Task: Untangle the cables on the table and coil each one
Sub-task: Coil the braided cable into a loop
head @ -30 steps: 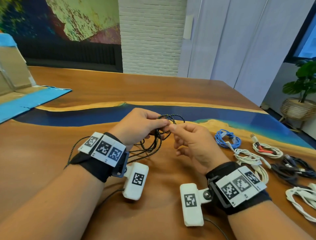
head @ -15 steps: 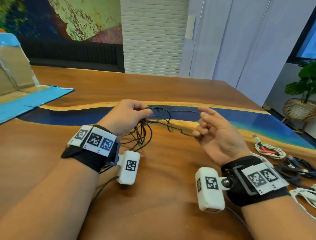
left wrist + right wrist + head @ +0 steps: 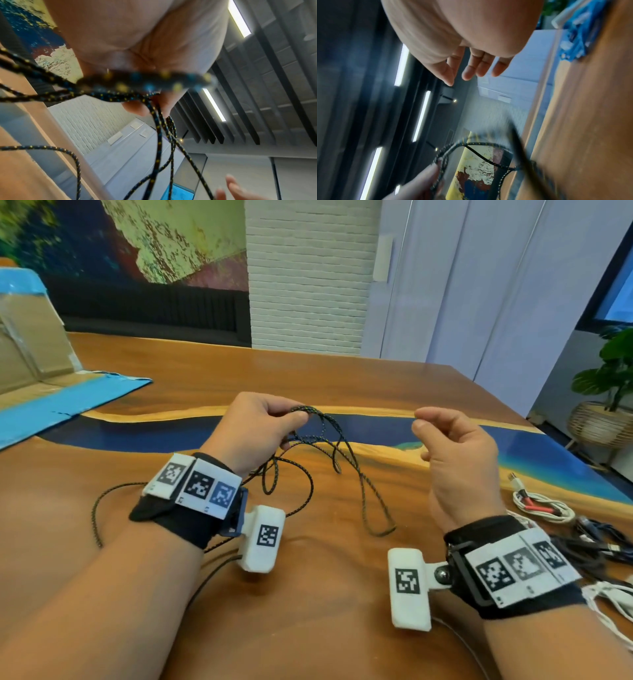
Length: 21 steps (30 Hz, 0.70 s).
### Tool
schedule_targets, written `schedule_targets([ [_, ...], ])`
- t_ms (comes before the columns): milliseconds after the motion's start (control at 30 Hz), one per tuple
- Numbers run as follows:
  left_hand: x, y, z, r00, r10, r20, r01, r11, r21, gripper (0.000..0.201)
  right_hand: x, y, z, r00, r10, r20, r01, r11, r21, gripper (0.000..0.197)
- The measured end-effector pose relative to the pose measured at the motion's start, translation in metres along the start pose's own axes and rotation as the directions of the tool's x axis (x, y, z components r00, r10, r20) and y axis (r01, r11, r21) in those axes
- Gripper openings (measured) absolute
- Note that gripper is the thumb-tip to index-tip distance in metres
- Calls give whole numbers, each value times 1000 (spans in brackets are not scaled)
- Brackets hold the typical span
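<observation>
A black braided cable (image 3: 342, 460) with yellow and blue flecks hangs in loose loops from my left hand (image 3: 263, 426), which pinches several strands above the table; one long loop droops to the wood (image 3: 380, 529). The left wrist view shows the same cable (image 3: 154, 135) bunched under the fingers. My right hand (image 3: 445, 440) is raised to the right of the cable, fingers loosely curled, holding nothing. In the right wrist view its fingers (image 3: 479, 67) are spread and relaxed, with the cable (image 3: 471, 146) below them.
Coiled cables lie at the table's right edge: a white one with red clip (image 3: 541, 505), black ones (image 3: 599, 546), another white (image 3: 613, 597). A cardboard box with blue flap (image 3: 51, 392) sits far left. A potted plant (image 3: 609, 402) stands beyond the right edge.
My hands were together at the cable, then the right hand drew away to the right and let go of the strand. A long loop has dropped onto the table.
</observation>
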<state>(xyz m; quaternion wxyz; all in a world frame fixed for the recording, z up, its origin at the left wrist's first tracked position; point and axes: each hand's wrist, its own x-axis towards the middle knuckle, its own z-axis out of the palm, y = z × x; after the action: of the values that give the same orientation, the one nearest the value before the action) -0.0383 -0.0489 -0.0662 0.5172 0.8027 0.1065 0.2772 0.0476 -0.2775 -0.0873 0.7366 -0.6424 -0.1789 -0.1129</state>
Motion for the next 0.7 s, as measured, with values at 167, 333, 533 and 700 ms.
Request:
schedule_targets([
  [167, -7, 2, 15, 994, 29, 109, -32, 999, 23, 10, -21, 1, 16, 910, 101, 403, -103, 995, -16, 12],
  [333, -10, 4, 20, 979, 4, 202, -2, 1000, -12, 12, -30, 5, 24, 835, 181, 520, -59, 969, -242, 12],
  [533, 2, -2, -8, 989, -92, 115, 105, 989, -107, 14, 6, 7, -6, 967, 232, 102, -237, 971, 35, 14],
  [700, 6, -1, -22, 996, -68, 51, 68, 998, -11, 16, 20, 11, -28, 982, 142, -124, -154, 984, -94, 14],
])
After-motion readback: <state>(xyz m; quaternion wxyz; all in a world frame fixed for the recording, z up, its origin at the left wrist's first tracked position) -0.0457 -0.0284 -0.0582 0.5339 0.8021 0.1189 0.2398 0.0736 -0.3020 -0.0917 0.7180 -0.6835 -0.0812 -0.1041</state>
